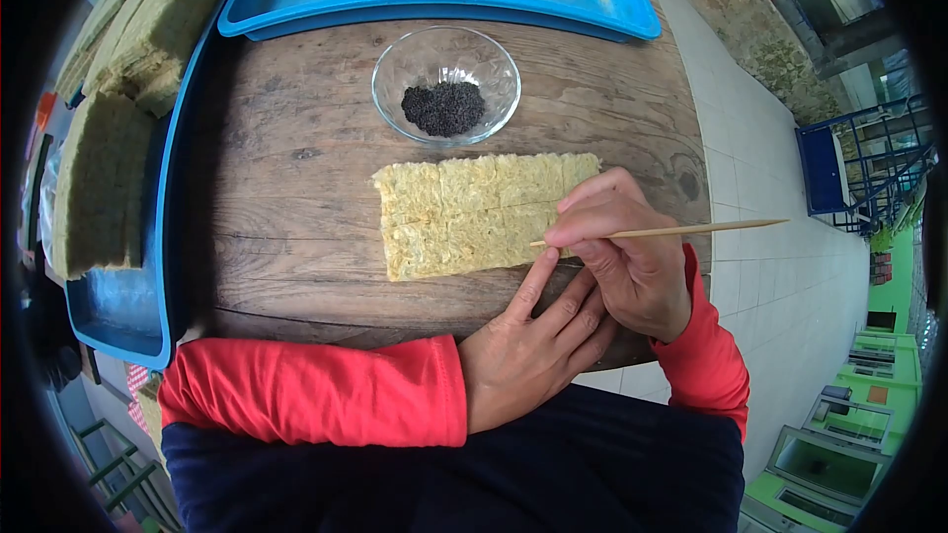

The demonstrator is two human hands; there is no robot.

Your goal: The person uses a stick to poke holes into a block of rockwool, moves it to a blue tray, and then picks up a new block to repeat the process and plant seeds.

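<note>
Now right hand [632, 257] pinches stick [681, 230], lying crosswise, tip left.

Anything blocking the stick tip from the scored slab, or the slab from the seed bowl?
Nothing visible. The right hand holds the stick with its tip at the slab; bare wood separates slab and bowl.

There is one camera, worn on the person's head. It looks forward and steeply down at the round wooden desk [296, 197], from close above. The picture is rounded, with dark corners. The tiled floor [780, 266] shows on the right.
</note>
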